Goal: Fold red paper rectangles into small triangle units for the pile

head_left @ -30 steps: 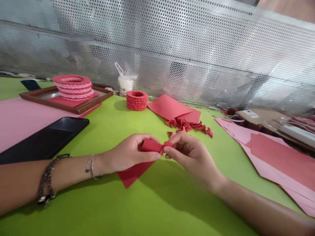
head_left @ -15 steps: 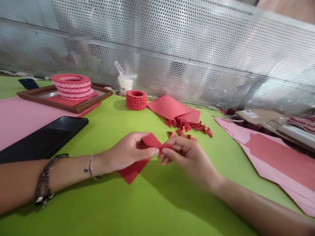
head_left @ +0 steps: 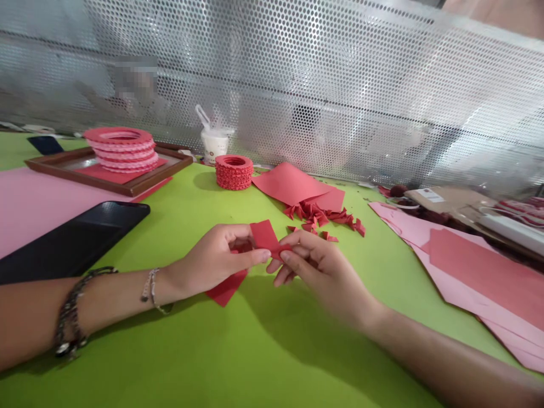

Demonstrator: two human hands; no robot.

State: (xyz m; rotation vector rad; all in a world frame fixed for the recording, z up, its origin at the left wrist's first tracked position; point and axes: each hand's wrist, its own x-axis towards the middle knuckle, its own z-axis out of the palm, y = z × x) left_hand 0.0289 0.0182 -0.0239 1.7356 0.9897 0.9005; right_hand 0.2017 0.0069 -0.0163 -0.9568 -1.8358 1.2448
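Observation:
Between my two hands is a folded piece of red paper point(head_left: 264, 234), held above the green tabletop. My left hand point(head_left: 216, 255) pinches it with the thumb on top. The thumb and fingers of my right hand point(head_left: 314, 260) close on its right end. Another flat red part point(head_left: 227, 289) shows below my left hand; my fingers hide whether it joins the same piece. Just beyond my right hand lies a heap of small folded red paper pieces point(head_left: 314, 214). Behind the heap rest sheets of red paper point(head_left: 291, 184).
A red paper ring stack point(head_left: 234, 173) stands by a white cup point(head_left: 213, 144). At left, a wooden frame point(head_left: 140, 186) bears a pink-and-red ring stack point(head_left: 121, 150), near a black phone point(head_left: 80, 238). Pink sheets point(head_left: 442, 283) lie at right. A perforated metal screen point(head_left: 272, 73) rises behind.
The red paper has turned slightly between my fingers, its upper flap now standing more upright. Both hands have shifted a little to the left in view. Less of the lower red part shows.

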